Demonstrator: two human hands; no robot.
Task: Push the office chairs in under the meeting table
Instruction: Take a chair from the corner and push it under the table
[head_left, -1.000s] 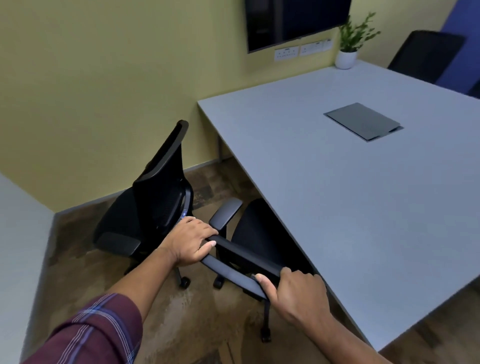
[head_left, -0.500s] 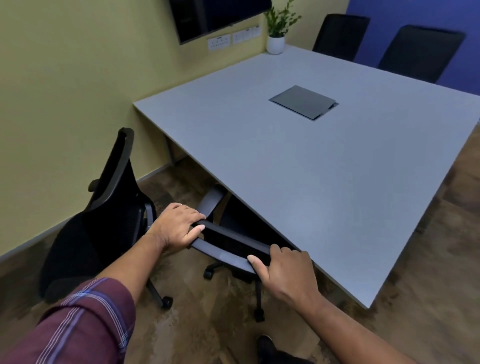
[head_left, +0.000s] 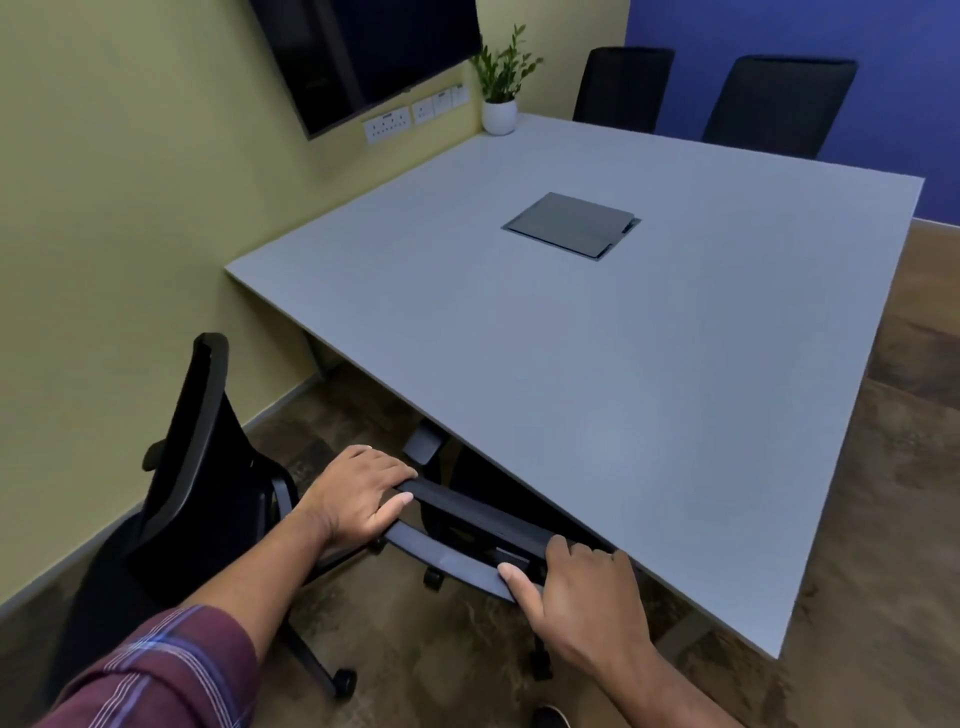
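Observation:
A large grey meeting table fills the middle of the view. A black office chair stands at its near edge, its seat and one armrest tucked beneath the tabletop. My left hand grips the left end of that chair's top rail, and my right hand grips the right end. A second black mesh chair stands to the left, turned sideways and away from the table. Two more black chairs sit at the table's far side.
A yellow wall runs close behind the sideways chair. A wall screen and sockets hang above the table's far corner, beside a potted plant. A closed grey cable hatch lies in the tabletop. My shoe shows at the bottom.
The chair in my hands has slid further in under the table's edge. My view has swung right, bringing the far chairs and the blue wall into sight.

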